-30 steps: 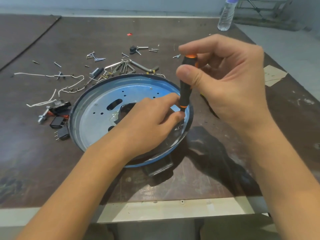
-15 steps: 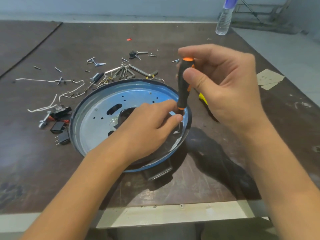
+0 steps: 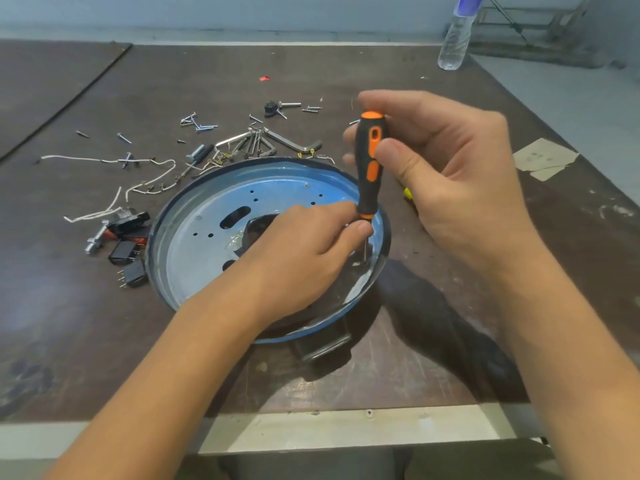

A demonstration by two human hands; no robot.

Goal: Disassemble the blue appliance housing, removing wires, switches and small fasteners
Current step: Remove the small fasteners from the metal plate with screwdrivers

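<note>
The round blue appliance housing (image 3: 194, 244) lies open side up on the brown table, its pale blue floor full of holes. My right hand (image 3: 446, 174) grips the black and orange screwdriver (image 3: 370, 168) upright, tip down near the housing's right inner rim. My left hand (image 3: 304, 251) reaches into the housing, fingers pinching the screwdriver's shaft just below the handle. The tip and any screw under it are mostly hidden by my left fingers.
Loose screws (image 3: 197, 124), hex keys (image 3: 277, 140), white wires (image 3: 114, 164) and black switches (image 3: 128, 237) lie left and behind the housing. A water bottle (image 3: 453, 39) stands far right. Paper scraps (image 3: 543, 157) lie at right. The table's front edge (image 3: 311, 427) is near me.
The view has tilted slightly, so everything sits lower in frame. My right hand's fingers have shifted on the screwdriver handle, showing more of it. My left hand stays at the shaft.
</note>
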